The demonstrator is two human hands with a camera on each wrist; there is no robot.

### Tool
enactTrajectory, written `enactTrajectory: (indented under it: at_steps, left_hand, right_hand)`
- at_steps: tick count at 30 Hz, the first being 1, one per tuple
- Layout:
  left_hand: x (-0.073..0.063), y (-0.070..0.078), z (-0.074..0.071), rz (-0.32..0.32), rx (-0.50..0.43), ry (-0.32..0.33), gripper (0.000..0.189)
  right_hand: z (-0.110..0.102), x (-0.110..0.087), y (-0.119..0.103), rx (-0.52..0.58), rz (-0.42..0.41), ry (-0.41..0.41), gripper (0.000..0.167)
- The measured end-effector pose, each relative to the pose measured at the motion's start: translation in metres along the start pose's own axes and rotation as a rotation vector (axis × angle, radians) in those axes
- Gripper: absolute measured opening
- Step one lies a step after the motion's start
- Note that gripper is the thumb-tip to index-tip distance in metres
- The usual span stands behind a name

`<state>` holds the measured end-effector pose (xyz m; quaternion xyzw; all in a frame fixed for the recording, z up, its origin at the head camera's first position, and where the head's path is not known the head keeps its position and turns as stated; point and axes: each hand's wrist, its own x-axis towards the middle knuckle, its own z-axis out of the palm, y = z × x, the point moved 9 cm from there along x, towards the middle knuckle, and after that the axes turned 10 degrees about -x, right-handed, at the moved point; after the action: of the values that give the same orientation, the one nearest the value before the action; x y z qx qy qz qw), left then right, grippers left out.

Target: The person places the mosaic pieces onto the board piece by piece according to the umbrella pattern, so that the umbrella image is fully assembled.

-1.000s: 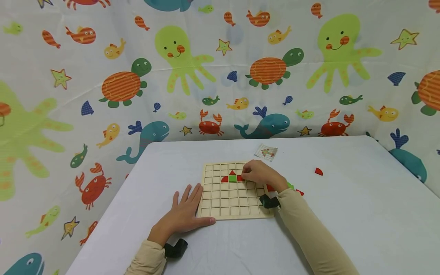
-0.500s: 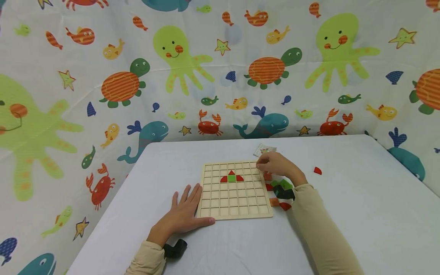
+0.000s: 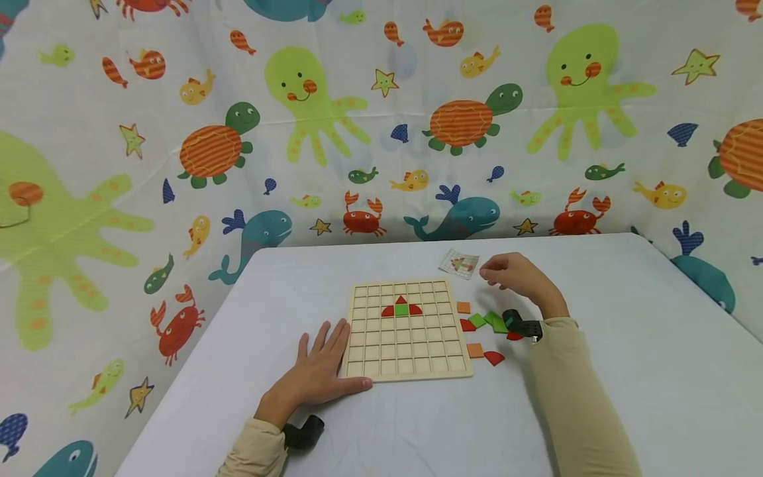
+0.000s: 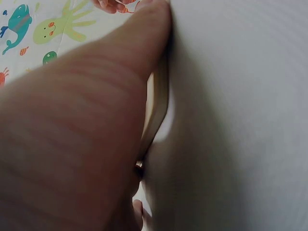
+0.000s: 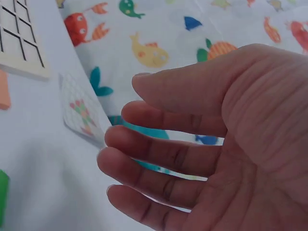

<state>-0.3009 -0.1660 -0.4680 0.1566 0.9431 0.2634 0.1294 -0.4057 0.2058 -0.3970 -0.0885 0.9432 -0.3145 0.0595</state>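
Observation:
A wooden grid board point(image 3: 411, 378) lies on the table, with a green square point(image 3: 402, 309) in one cell. Above that square is a red triangle point(image 3: 401, 299); red quarter-circle pieces point(image 3: 389, 311) flank it on both sides. My left hand point(image 3: 318, 371) rests with spread fingers at the board's lower left corner, its thumb along the front edge. Right of a small picture card point(image 3: 459, 264), my right hand point(image 3: 520, 275) is raised over the table. In the right wrist view its fingers point(image 5: 159, 149) are loosely bent with nothing between them.
Loose pieces lie right of the board: orange squares point(image 3: 475, 350), several green pieces point(image 3: 496, 322) and red ones such as a quarter circle point(image 3: 494, 358). The right wrist camera point(image 3: 521, 324) overlaps some of them. A sea-animal patterned cloth point(image 3: 381, 132) hangs behind the white table point(image 3: 387, 437).
My right hand has let go of the right red quarter circle beside the green square and moved right, off the board and past the card. My left hand has stayed put.

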Motion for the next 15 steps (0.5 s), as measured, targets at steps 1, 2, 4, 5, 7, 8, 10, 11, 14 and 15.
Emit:
enactTrajectory:
  at_steps: [1, 2, 4, 5, 7, 8, 10, 11, 14, 15]
  left_hand:
    - [0.000, 0.000, 0.000, -0.003, 0.001, 0.000, 0.124]
    - [0.000, 0.000, -0.001, -0.006, 0.002, 0.001, 0.125]
    - [0.000, 0.000, -0.001, -0.012, 0.007, 0.003, 0.125]
    - [0.000, 0.000, -0.002, -0.015, 0.009, 0.003, 0.125]
    - [0.000, 0.000, -0.003, -0.018, 0.008, 0.003, 0.126]
    - [-0.001, 0.000, -0.003, -0.019, 0.007, 0.003, 0.126]
    - [-0.001, -0.001, -0.003, -0.019, 0.004, 0.002, 0.125]
    - [-0.001, -0.001, -0.003, -0.018, 0.002, 0.001, 0.125]
    - [-0.002, -0.001, -0.003, -0.016, -0.004, 0.001, 0.125]
    - [-0.002, -0.001, -0.003, -0.017, -0.005, 0.002, 0.125]
  right_hand:
    - [-0.004, -0.002, 0.004, 0.002, 0.013, 0.009, 0.041]
    - [-0.007, -0.004, 0.008, 0.002, 0.025, 0.020, 0.042]
    - [-0.016, -0.010, 0.017, -0.001, 0.055, 0.049, 0.042]
    - [-0.020, -0.013, 0.021, -0.014, 0.068, 0.071, 0.042]
    - [-0.029, -0.019, 0.030, -0.045, 0.106, 0.114, 0.042]
    - [-0.033, -0.022, 0.034, -0.062, 0.127, 0.138, 0.042]
    - [-0.041, -0.028, 0.043, -0.099, 0.179, 0.175, 0.043]
    - [-0.044, -0.031, 0.047, -0.111, 0.211, 0.186, 0.042]
    - [-0.047, -0.037, 0.061, -0.135, 0.311, 0.166, 0.044]
    - [-0.046, -0.038, 0.065, -0.144, 0.341, 0.145, 0.046]
